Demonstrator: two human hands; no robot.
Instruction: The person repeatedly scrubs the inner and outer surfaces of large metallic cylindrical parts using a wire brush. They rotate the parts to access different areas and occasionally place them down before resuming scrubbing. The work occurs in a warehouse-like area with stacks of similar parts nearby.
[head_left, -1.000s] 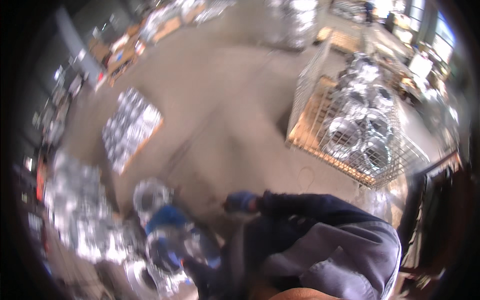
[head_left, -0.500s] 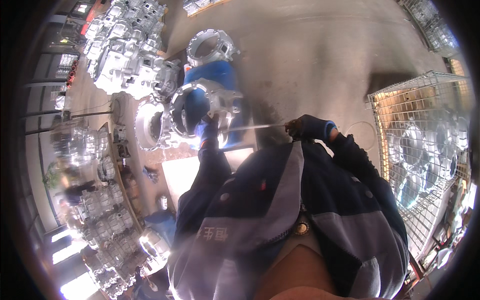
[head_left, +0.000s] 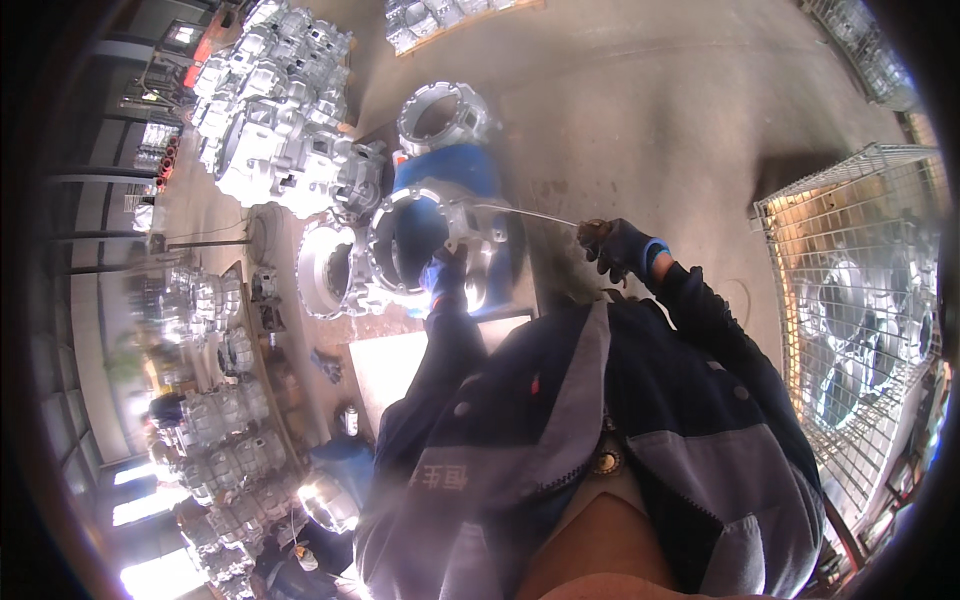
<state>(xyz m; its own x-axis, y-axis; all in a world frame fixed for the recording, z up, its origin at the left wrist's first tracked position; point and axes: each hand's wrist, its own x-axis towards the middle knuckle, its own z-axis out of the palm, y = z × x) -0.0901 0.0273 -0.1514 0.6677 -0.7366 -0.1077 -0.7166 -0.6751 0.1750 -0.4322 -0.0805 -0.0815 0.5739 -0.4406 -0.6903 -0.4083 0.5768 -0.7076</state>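
A silver ring-shaped metal housing with a scalloped rim stands in front of me, next to a blue drum. My left hand, in a blue glove, grips the near right side of its rim; part of the fingers is hidden. My right hand, in a dark glove with a brownish finger area, is closed around one end of a long thin metal rod. From that hand the rod runs leftward, and its far end meets the housing's upper right side.
Another ring housing lies beyond the drum, and one stands at the left. Stacked castings fill the far left. A wire mesh cage with metal parts stands at the right. A pale board lies below my left arm.
My right hand has risen slightly, with the rod now slanting up to the housing's upper side instead of lying lower and nearly level. The whole view has shifted a little; my left hand stays at the rim.
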